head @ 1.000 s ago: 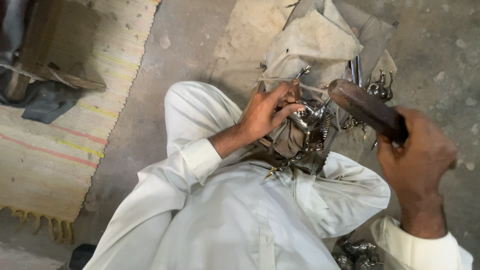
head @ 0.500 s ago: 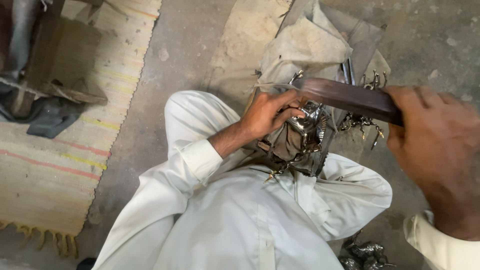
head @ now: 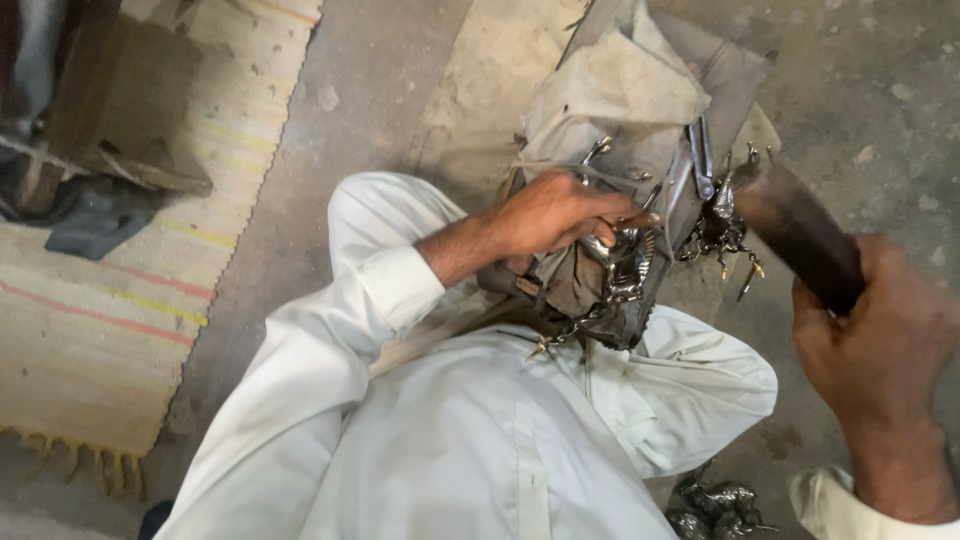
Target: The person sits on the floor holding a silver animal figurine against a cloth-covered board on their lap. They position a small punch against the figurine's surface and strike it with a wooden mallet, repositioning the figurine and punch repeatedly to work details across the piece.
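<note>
Left hand fingers pinching shiny metal pieces; right hand fist round dark wooden mallet

White long-sleeved tunic w/ buttoned centre placket, loose white trousers, buttoned cuffs, bare left hand & right hand, no gloves

A seated person's left hand presses metal pieces against a cloth-draped block, while the right hand grips a dark tool beside them.
</note>
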